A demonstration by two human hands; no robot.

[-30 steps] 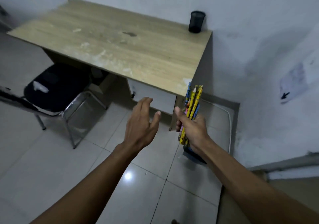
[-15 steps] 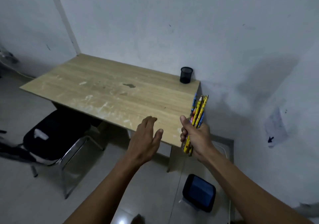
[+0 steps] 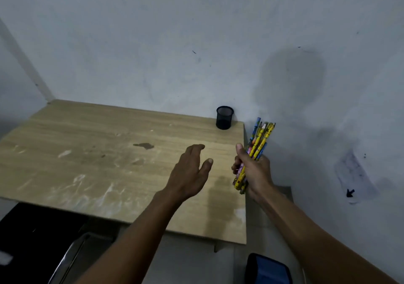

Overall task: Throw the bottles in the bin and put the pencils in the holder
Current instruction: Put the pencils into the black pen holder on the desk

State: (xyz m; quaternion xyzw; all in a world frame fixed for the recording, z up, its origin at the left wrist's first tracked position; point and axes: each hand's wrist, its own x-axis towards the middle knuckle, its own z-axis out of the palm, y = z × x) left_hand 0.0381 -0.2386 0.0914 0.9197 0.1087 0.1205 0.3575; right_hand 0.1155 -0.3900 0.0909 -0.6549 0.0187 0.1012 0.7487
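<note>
Pencils, a bunch, mostly yellow w/ some blue, sit clenched upright in the right hand just off the tabletop's right edge. Left hand is empty, fingers loose, hovering over the wood. Holder: one black mesh cup at the far right corner, empty as far as I can see. Best approach imo: carry the bunch over the rim, tips down, lower it in, don't tip the cup. Exact pencil count can't tell; roughly six. No bottles in view.

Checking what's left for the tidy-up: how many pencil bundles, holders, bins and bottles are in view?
Pencil bundles, in the right hand: 1
Mesh holders, on the desk: 1
Bins, on the floor: 1
Bottles: 0
Total: 3
</note>
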